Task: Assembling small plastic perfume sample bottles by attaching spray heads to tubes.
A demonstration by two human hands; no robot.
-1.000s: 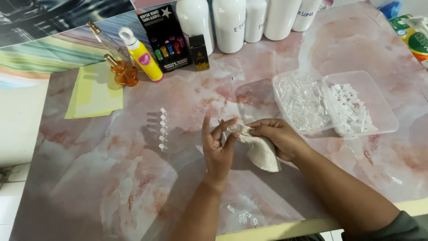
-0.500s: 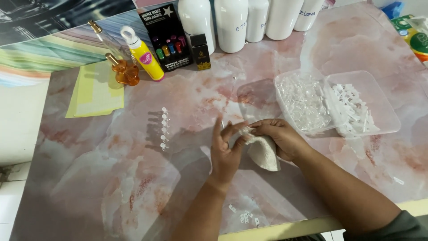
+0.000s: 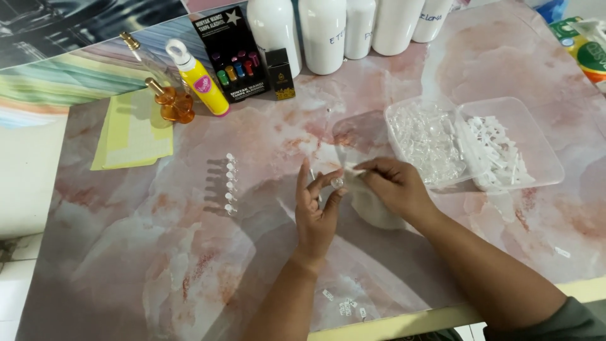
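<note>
My left hand (image 3: 317,211) pinches a tiny clear vial (image 3: 337,183) between thumb and fingertips, over the pink marbled table (image 3: 189,265). Just to its right, my right hand (image 3: 392,184) grips a white cloth (image 3: 372,205), its fingertips pulling one corner toward the vial. A column of several small clear vials (image 3: 230,183) stands on the table to the left of my left hand. A clear two-part tray (image 3: 543,158) lies to the right: clear vials (image 3: 426,142) fill its left half, white caps (image 3: 499,151) its right half.
Along the back stand several white bottles (image 3: 322,35), a black box (image 3: 232,53), a small black carton (image 3: 278,74), a yellow squeeze bottle (image 3: 201,81) and an amber glass bottle (image 3: 169,101). A yellow-green sheet (image 3: 132,129) lies at the left. Small clear bits (image 3: 346,307) sit near the front edge.
My hands have drawn slightly apart. The left hand now holds the vial up in view, with the cloth pulled off it toward the right.
</note>
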